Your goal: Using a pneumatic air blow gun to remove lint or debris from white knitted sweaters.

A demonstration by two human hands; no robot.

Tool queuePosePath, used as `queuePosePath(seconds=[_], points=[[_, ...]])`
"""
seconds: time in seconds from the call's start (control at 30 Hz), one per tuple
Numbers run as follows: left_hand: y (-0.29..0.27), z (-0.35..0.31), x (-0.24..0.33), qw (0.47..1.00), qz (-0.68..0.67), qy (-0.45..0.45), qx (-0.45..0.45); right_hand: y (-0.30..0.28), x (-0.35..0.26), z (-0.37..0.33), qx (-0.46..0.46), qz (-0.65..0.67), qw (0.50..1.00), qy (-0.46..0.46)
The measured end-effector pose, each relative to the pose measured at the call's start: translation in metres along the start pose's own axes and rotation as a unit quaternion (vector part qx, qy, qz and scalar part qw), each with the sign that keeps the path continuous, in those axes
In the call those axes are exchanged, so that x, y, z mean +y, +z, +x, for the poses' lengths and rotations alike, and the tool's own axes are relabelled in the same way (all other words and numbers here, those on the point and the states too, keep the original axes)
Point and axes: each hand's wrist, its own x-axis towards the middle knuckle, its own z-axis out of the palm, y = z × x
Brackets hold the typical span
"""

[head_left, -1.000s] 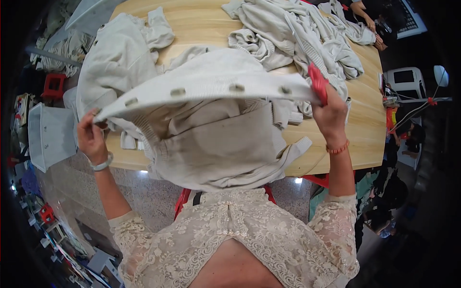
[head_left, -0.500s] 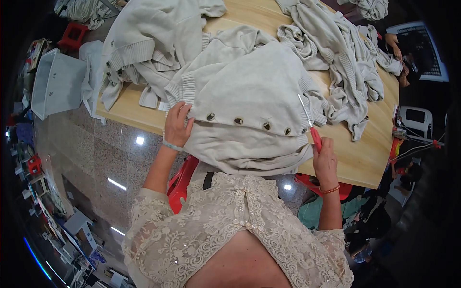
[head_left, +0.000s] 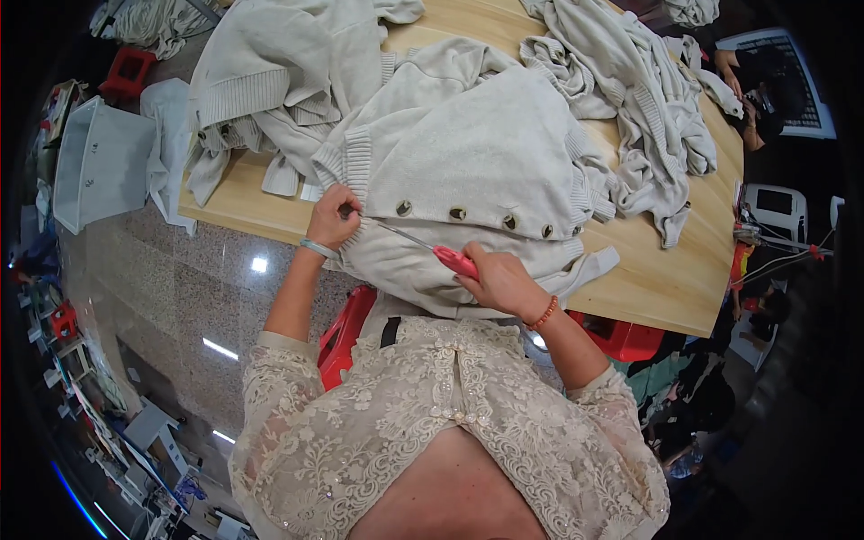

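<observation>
A pale grey knit cardigan (head_left: 477,153) with a row of dark round buttons lies spread in front of me, its near part hanging over the table edge. My left hand (head_left: 337,218) is closed at the left end of the button row, pinching the knit edge around a dark button (head_left: 346,211). My right hand (head_left: 504,281) grips a red-handled tool (head_left: 455,261) with a slim metal shaft. That shaft points left across the fabric, and its tip is close to my left fingers. Whether the tip touches the knit, I cannot tell.
More pale knit garments are heaped on the wooden table (head_left: 661,292) at the left (head_left: 279,72) and right (head_left: 643,99). A white bin (head_left: 106,166) stands on the floor at left. Red stools (head_left: 346,337) are under the near edge. Another person's hands (head_left: 740,90) are at far right.
My right hand has swung the red-handled tool leftward from the cardigan's right side to my left hand. The left fingers have closed on the edge. The cardigan has shifted slightly.
</observation>
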Motion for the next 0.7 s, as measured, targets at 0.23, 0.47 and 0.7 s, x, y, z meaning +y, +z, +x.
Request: queuePosePath(seconds=[0.23, 0.47, 0.7], points=[[0.008, 0.001, 0.048, 0.958, 0.194, 0.184, 0.106, -0.013, 0.007, -0.023, -0.001, 0.107, 0.993, 0.051], [0.063, 0.014, 0.049, 0.994, -0.045, -0.058, -0.077, -0.031, 0.016, -0.052, -0.001, 0.002, 0.991, 0.136], [0.059, 0.019, 0.043, 0.991, -0.039, -0.012, -0.126, -0.008, 0.018, -0.044, -0.019, 0.031, 0.995, 0.092]])
